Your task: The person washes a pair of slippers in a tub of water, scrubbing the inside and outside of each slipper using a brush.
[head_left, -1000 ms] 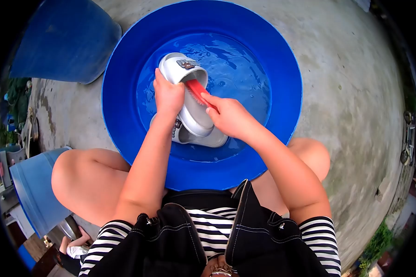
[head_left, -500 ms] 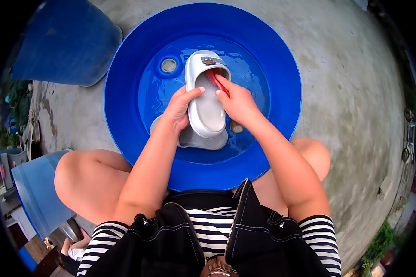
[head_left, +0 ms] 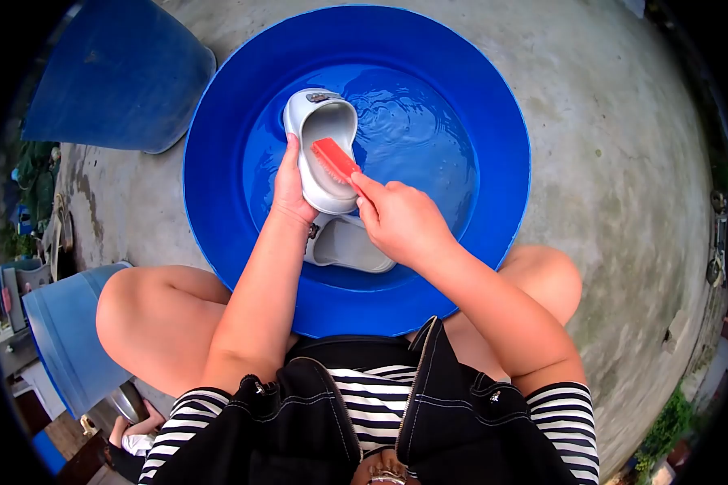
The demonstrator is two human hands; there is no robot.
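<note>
My left hand (head_left: 291, 187) grips the left side of a light grey slipper (head_left: 328, 194), which is held over a round blue basin (head_left: 493, 162) with shallow water in it. The slipper's strap with a small dark ornament points away from me. In my right hand (head_left: 404, 218) is the handle of a red brush (head_left: 334, 158), its bristles down at the slipper's insole. A second grey slipper (head_left: 352, 245) lies in the basin just below, closer to me, partly covered by the first.
A large dark blue tub (head_left: 121, 77) stands at the upper left, on the concrete floor (head_left: 615, 178). At the lower left is a light blue bucket (head_left: 77, 331). Part of another person (head_left: 141, 432) shows beyond it.
The held slipper has moved left and away from me. The brush has come out from under the strap and is now over the open insole. More of the lower slipper shows.
</note>
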